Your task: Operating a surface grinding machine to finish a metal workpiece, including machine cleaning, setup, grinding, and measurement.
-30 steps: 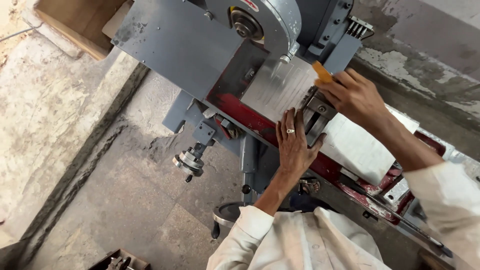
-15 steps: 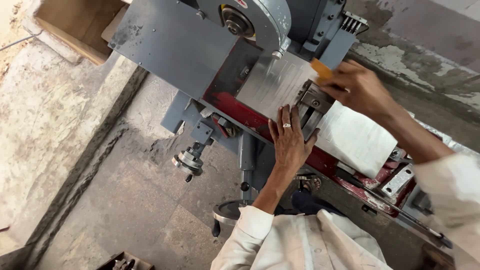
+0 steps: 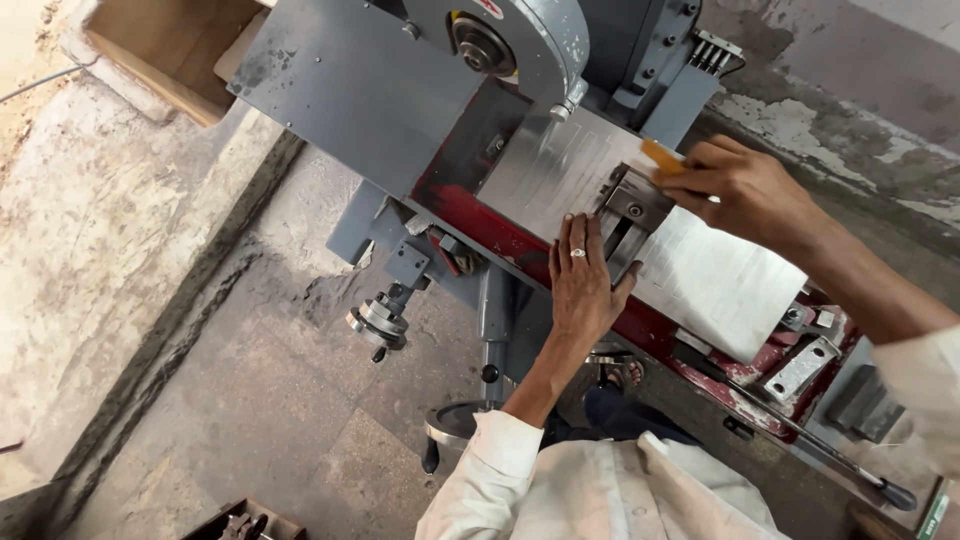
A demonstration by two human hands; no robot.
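My left hand (image 3: 582, 285) lies palm down with fingers spread flat, touching the near side of the small steel vise (image 3: 628, 215) that sits on the grey machine table (image 3: 700, 280), below the round wheel guard (image 3: 520, 40). My right hand (image 3: 745, 190) reaches in from the far side, fingers pinched shut on a small orange block (image 3: 662, 156) at the vise's far corner. Compared with a second ago, both hands keep the same places and the view has only shifted a little.
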